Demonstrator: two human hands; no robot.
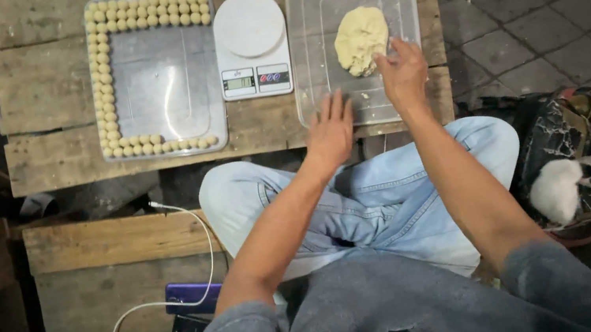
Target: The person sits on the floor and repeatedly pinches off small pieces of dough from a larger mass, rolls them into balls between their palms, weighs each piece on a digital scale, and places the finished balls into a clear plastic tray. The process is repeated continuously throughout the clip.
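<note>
While a lump of pale dough [361,40] lies inside a clear plastic container [307,44] at the right end of a rough plank table [44,96], a seated person reaches over denim-clad knees [366,202] to work at it. Seen from the head camera, the right hand [404,76] rests on the container's floor with its fingertips at the dough's near edge, fingers loosely spread and closed on nothing; the grip is open, apparently placed to pull a piece free. The left hand [330,130] lies flat and open on the container's near rim, likely steadying it, forearm angled in from the lower left. A white kitchen scale [251,44] stands between the container and a clear tray [162,84], close at hand for portioning. Small dough balls [103,78] line the tray's far, left and near edges in neat rows, its middle bare. Phones [191,295] and a white cable [126,322] lie on a lower board.
</note>
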